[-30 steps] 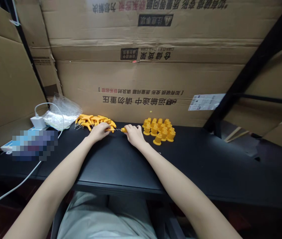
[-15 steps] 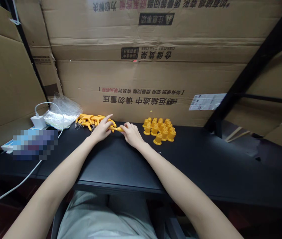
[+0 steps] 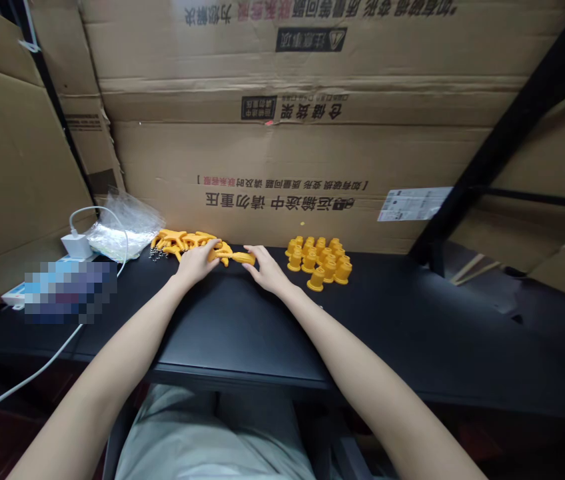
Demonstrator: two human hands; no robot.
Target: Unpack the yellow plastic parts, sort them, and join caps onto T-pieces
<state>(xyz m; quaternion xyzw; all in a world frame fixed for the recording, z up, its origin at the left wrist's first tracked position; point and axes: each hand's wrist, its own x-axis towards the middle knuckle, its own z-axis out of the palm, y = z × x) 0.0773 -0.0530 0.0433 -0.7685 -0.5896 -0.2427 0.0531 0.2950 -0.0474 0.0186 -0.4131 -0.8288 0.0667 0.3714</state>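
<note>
A yellow plastic part point(image 3: 243, 258), narrow in the middle, is held level just above the table between my two hands. My left hand point(image 3: 196, 263) is closed, with thumb and fingers pinching the part's left end. The thumb and fingertips of my right hand point(image 3: 266, 272) close round its right end. Behind and beside my left hand lies a pile of yellow-orange branched plastic pieces point(image 3: 171, 238), with small metal chains point(image 3: 156, 253) at its left edge. To the right of my right hand stand several yellow cup-shaped pieces point(image 3: 316, 279), grouped in rows.
A clear plastic bag point(image 3: 125, 230) lies at the back left. Near it are a white charger point(image 3: 76, 245) on a power strip, a blurred-out item point(image 3: 70, 292) and a white cable point(image 3: 57, 350). Cardboard point(image 3: 282, 153) walls the black table point(image 3: 242, 327); a dark post rises at right.
My left index finger, raised before, has come down onto the part. My right fingers have opened slightly and shifted, so more of the part's right end shows.
</note>
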